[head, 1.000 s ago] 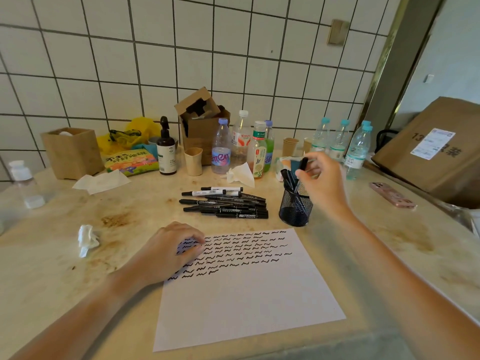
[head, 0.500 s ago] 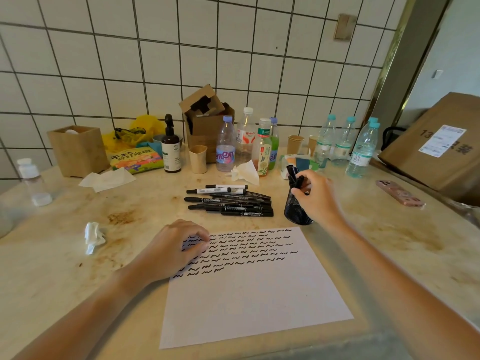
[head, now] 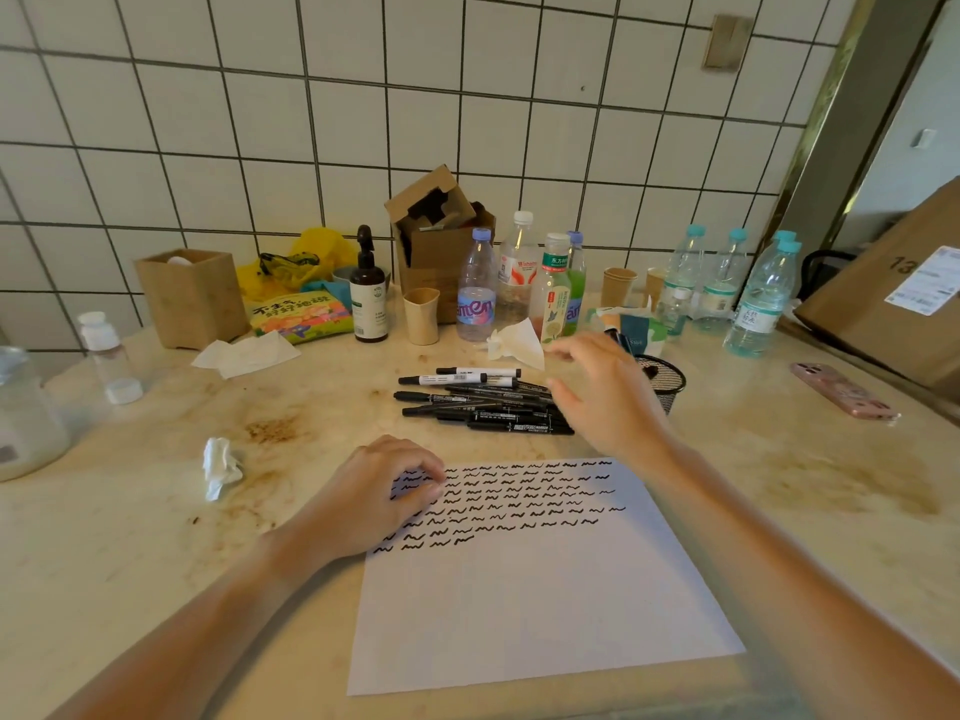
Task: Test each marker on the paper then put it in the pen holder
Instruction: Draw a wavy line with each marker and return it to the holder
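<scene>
From the head camera I see my left hand [head: 374, 504] resting on the top left corner of the paper [head: 540, 589], with the fingers curled down and pressing the sheet flat; it holds nothing. My right hand [head: 605, 394] floats above the table [head: 156, 511] with its fingers spread wide and loose, and it holds nothing too. It is right over the near end of the pile of markers [head: 483, 402], between the pile and the pen holder [head: 667, 379]. The pile lies just past the top edge of the paper, and the black mesh pen holder stands just to the right of it, partly hidden by my hand. The paper has rows of little black squiggles on its top part and is bare below. I think the markers are light, hard and smooth, so one could roll or slip if I grab it badly. I would pinch one marker near the middle of its body with thumb and two fingers. The paper is thin and may slide, so pressing it down helps.
</scene>
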